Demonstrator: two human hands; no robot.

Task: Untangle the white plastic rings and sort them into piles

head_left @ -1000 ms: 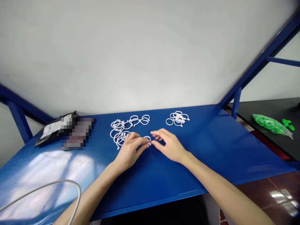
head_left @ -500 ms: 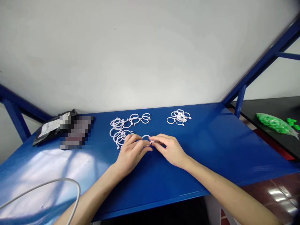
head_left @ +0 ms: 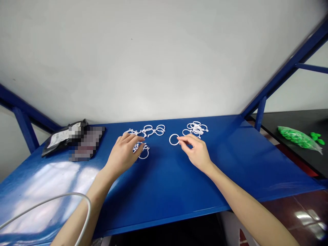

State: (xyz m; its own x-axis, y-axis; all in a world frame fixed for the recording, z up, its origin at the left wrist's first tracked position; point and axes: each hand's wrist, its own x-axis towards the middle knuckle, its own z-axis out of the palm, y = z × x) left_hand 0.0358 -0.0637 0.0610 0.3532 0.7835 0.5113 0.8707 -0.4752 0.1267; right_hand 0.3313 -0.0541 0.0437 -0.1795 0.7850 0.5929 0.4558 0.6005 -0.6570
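Observation:
Between the thumb and fingertips of my right hand (head_left: 194, 150) is a white plastic ring (head_left: 174, 139), closed into a circle. Just beyond that hand lies a pile of similar white rings (head_left: 197, 128). My left hand (head_left: 124, 150) reaches over the left group of white rings (head_left: 144, 153) with its fingers apart, partly covering them. Some of these rings stand open, with small knobs at their ends. Whether the left fingertips touch a ring I cannot tell. Farther back, a few linked white rings (head_left: 154, 130) lie near the wall.
A black plastic package with a white label (head_left: 61, 136) and a blurred dark packet (head_left: 88, 143) lie on the blue table (head_left: 164, 191) at left. A white cable (head_left: 58, 195) loops over my left forearm. At right, a bag of green pieces (head_left: 297, 136) rests on a black surface.
My hands have moved apart. The right hand carried the ring right, towards the right pile; the left hand let go of it and shifted back over the left group.

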